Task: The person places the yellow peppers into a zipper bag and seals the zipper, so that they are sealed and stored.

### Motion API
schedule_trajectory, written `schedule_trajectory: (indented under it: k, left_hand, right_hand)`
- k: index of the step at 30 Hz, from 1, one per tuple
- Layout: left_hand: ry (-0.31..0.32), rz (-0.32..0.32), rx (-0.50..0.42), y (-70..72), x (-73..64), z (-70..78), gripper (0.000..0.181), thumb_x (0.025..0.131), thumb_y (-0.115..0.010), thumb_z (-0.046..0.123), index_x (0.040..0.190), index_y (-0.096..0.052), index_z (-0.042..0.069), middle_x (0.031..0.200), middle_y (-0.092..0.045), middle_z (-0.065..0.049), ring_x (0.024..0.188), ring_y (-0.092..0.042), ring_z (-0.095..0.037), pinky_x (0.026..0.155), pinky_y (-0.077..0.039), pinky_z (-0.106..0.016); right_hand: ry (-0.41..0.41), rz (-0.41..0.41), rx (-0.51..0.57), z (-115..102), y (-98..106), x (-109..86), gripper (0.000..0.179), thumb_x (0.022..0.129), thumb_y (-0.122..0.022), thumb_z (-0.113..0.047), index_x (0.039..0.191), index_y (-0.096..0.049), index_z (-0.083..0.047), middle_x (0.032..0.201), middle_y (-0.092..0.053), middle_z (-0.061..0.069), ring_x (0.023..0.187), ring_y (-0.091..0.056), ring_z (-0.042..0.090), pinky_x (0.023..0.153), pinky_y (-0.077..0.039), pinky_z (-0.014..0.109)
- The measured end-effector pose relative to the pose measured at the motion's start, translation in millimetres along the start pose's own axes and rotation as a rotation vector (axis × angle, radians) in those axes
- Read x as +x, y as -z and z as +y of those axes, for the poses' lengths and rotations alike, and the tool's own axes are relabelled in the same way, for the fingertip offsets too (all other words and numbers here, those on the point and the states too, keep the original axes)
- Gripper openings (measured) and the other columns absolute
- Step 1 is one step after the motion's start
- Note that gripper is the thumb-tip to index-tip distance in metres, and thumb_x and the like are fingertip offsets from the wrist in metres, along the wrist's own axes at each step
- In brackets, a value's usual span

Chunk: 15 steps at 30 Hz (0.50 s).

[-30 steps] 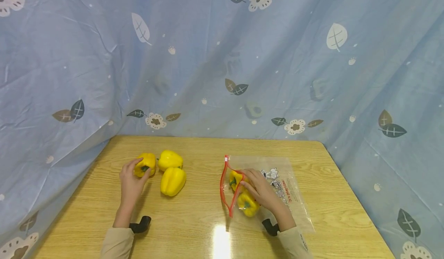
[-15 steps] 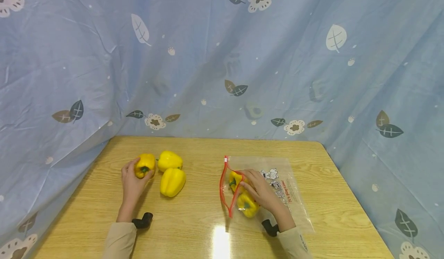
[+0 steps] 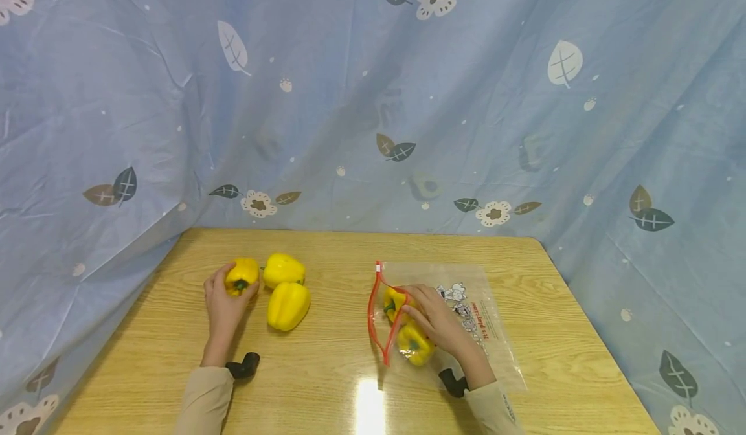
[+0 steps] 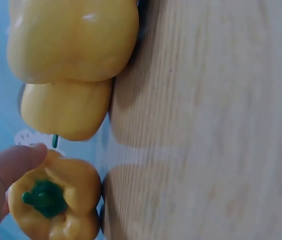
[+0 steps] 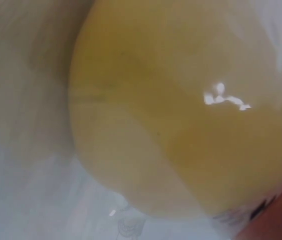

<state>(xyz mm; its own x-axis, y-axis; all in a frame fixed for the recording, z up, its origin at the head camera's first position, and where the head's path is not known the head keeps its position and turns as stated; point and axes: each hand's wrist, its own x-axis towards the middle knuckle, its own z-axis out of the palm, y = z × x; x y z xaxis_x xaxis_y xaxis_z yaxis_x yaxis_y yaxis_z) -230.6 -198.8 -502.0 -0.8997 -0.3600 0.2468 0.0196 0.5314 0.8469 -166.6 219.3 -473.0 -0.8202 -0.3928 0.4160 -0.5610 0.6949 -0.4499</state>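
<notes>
While the left hand (image 3: 224, 309) grips a yellow bell pepper (image 3: 242, 273) at the left of the counter (image 3: 326, 370), the right hand (image 3: 437, 322) pinches the edge of a clear zip bag (image 3: 486, 279).

Thumb and fingers sit on opposite sides of the gripped pepper, its green stem (image 4: 46, 198) turned toward the person; just beside it on the counter, a farther pepper (image 3: 283, 270) and a nearer pepper (image 3: 289, 307) touch each other, while across to the right the bag lies with its red zip (image 3: 371, 312) parted toward the left, cartoon figures (image 3: 457, 292) and red lettering printed on the plastic, and two bagged peppers (image 3: 416, 344) inside, partly covered by the right hand.
</notes>
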Motion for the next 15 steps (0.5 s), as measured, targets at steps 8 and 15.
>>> schedule_trajectory:
  k: [8,15]
  left_hand:
    - [0.003,0.038,-0.028,3.3,-1.5,-1.6,0.065,0.077,-0.076,0.018,0.132,-0.045,0.007,0.131,-0.033,-0.024,0.118,-0.037,-0.040,0.101,-0.032,-0.056]
    - [-0.036,0.054,-0.043,11.6,-2.8,6.5,0.063,0.076,-0.076,0.016,0.131,-0.046,0.006,0.129,-0.035,-0.024,0.117,-0.036,-0.038,0.100,-0.032,-0.056]
  right_hand:
    - [0.019,0.015,-0.006,1.4,-1.3,-1.0,0.034,0.095,-0.053,-0.025,0.128,-0.053,-0.020,0.124,-0.055,0.000,0.114,-0.049,0.021,0.095,-0.044,0.044]
    - [0.017,0.016,-0.001,0.9,-1.2,-1.1,0.033,0.095,-0.053,-0.025,0.128,-0.053,-0.020,0.124,-0.055,0.000,0.114,-0.049,0.021,0.095,-0.044,0.044]
